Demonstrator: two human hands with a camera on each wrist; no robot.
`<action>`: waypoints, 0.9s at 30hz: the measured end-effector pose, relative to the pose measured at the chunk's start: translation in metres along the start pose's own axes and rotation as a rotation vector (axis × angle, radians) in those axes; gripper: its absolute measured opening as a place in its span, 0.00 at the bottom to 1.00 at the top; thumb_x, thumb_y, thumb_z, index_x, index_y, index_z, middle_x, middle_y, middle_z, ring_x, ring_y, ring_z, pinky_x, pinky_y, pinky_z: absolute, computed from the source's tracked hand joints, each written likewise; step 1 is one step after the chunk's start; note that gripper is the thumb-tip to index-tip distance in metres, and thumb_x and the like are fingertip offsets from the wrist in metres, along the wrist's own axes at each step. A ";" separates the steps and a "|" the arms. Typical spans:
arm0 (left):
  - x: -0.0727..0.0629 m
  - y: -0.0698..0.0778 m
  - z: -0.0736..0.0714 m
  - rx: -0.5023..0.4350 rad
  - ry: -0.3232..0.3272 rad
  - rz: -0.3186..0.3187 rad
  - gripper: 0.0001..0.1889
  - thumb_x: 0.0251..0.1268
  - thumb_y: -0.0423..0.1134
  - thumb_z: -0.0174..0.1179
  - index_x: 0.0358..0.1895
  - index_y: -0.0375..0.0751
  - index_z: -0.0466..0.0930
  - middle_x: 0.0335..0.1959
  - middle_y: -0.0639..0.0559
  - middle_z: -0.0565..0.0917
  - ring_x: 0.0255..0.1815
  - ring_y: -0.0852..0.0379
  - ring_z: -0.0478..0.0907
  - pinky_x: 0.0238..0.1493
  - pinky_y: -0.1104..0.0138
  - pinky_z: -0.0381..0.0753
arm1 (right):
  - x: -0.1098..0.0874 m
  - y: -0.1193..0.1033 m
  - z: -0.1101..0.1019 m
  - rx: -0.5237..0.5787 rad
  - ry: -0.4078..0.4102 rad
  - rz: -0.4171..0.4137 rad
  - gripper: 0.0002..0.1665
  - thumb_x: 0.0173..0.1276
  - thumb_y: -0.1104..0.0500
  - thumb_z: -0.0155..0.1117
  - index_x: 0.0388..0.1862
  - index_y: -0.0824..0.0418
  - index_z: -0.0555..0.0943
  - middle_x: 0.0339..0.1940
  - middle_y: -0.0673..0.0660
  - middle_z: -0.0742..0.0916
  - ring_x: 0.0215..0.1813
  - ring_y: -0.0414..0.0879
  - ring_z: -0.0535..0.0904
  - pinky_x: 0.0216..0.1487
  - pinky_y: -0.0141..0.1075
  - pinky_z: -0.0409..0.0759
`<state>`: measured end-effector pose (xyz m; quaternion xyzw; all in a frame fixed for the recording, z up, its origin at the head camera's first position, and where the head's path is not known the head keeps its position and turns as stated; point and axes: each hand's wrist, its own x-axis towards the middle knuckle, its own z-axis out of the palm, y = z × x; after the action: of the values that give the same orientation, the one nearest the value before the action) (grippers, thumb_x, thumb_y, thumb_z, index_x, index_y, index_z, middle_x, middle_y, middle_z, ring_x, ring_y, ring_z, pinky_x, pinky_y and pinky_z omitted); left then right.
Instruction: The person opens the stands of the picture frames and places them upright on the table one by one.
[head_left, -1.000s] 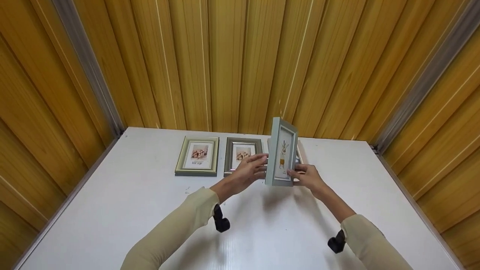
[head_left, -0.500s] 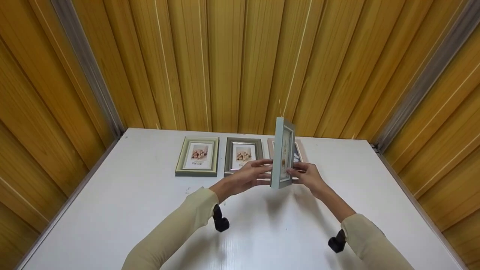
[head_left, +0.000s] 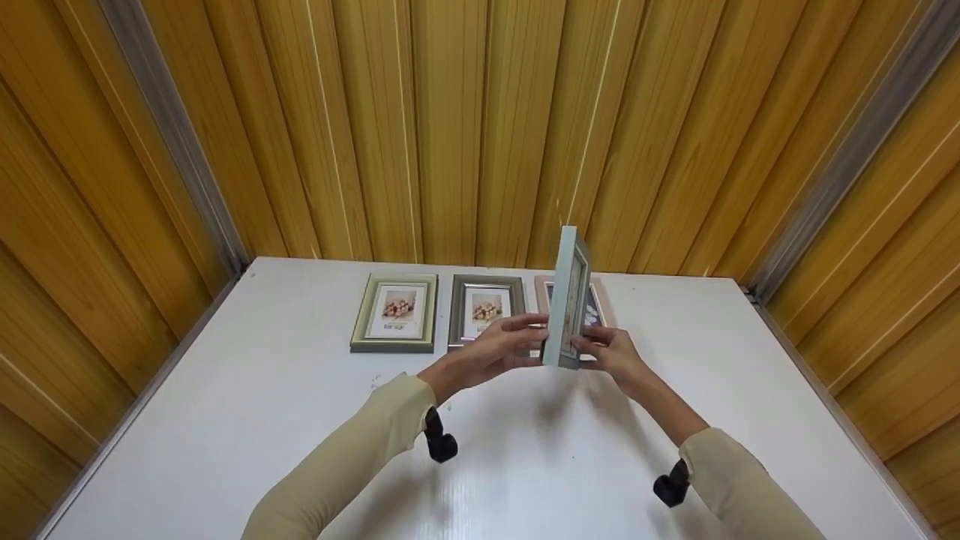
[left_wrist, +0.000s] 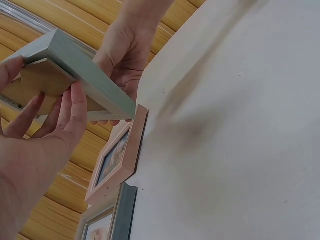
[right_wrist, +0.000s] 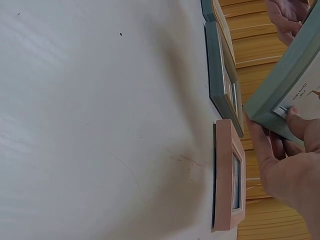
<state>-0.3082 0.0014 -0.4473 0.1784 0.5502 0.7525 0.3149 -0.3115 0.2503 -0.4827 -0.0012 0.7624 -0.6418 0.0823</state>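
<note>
A pale blue-green picture frame (head_left: 559, 300) is held upright above the white table, seen nearly edge-on in the head view with its picture side facing right. My right hand (head_left: 621, 358) grips its lower right edge; in the right wrist view the thumb (right_wrist: 296, 120) presses the front and the fingers lie behind. My left hand (head_left: 496, 350) is at the back of the frame. In the left wrist view, its fingertips pinch the edges of a brown backing flap (left_wrist: 47, 77) there.
Behind the held frame lies a pink frame (head_left: 604, 304) on the white table (head_left: 300, 427). To its left lie a dark grey frame (head_left: 458, 311) and a green-gold frame (head_left: 365, 319), both with flower pictures. Wood-patterned walls (head_left: 450, 135) enclose the table's back and sides.
The held frame has turned further edge-on, hiding most of its picture, and shifted slightly right. My left hand has moved a little right with it; the right hand has barely moved.
</note>
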 end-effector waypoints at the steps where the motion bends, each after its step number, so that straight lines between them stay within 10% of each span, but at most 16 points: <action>1: 0.000 0.000 0.000 0.004 -0.010 0.012 0.26 0.75 0.38 0.58 0.74 0.42 0.69 0.71 0.43 0.76 0.70 0.45 0.76 0.70 0.51 0.77 | 0.000 0.000 0.000 0.002 -0.004 0.003 0.29 0.76 0.62 0.61 0.71 0.75 0.71 0.58 0.63 0.84 0.52 0.43 0.83 0.56 0.43 0.86; 27: -0.009 0.005 -0.002 0.436 0.243 0.314 0.18 0.75 0.44 0.59 0.61 0.43 0.84 0.56 0.43 0.88 0.50 0.51 0.87 0.54 0.59 0.87 | -0.006 0.008 0.002 0.097 -0.168 -0.008 0.31 0.80 0.59 0.56 0.72 0.79 0.66 0.54 0.55 0.88 0.54 0.43 0.85 0.62 0.46 0.83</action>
<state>-0.3042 -0.0069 -0.4421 0.2332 0.6982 0.6720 0.0805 -0.3043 0.2504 -0.4899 -0.0540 0.7208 -0.6760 0.1431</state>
